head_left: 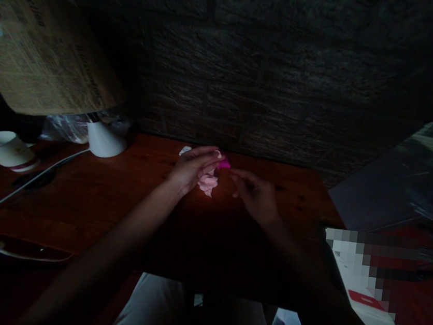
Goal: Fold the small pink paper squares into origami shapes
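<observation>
My left hand (192,170) is over the wooden table, closed around a crumpled, soft-looking pink piece (208,183) that hangs below the fingers. A small bright magenta piece (224,162) shows at its fingertips; whether the two pieces are joined I cannot tell. Just to the right, my right hand (255,193) has its thumb and index fingertip brought close together, pointing at the magenta piece. Anything between those fingertips is too small and dark to make out. A small white scrap (185,150) lies behind my left hand.
On the left stand a lamp with a white base (105,140) and a printed paper shade (52,55), and a paper cup (3,148). A white cord (13,195) runs over the table edge. Behind is a brick-patterned wall (228,59); a pale flat object (362,288) is at right.
</observation>
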A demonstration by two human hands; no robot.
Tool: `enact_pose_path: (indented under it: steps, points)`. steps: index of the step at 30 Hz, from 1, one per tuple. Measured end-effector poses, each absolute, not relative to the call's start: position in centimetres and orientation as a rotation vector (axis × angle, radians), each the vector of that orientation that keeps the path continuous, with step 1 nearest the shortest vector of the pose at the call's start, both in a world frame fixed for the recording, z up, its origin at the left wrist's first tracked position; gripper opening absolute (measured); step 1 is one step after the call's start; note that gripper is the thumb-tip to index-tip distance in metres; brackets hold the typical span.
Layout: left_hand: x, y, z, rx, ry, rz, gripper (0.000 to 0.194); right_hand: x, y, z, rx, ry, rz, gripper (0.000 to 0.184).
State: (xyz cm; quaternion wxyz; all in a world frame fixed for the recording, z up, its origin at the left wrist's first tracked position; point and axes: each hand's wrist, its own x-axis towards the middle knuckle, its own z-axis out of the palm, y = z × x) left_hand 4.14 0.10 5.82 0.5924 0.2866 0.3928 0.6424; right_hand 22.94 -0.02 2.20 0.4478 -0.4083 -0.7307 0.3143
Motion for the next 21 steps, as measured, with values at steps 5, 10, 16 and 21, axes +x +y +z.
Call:
enact_pose_path:
  steps: [5, 10, 16, 21]
  points:
    - [3.9, 0.2, 5.9, 0.666, 0.904, 1.545, 0.017, 21.2, 0.3, 0.8, -1.021, -1.868, 0.850, 0.019]
    - [4.2, 0.1, 5.8, 0.725, 0.933, 1.512, 0.024, 19.9, 0.7, 0.3, -0.921, -2.026, 0.663, 0.014]
    - [4.4, 0.0, 5.4, 0.794, 0.928, 1.501, 0.029, 19.4, 0.9, 0.0, -0.936, -2.053, 0.564, 0.013]
    - [4.3, 0.1, 5.0, 0.892, 0.927, 1.478, 0.030, 19.1, 0.8, -0.5, -0.982, -2.051, 0.581, 0.015]
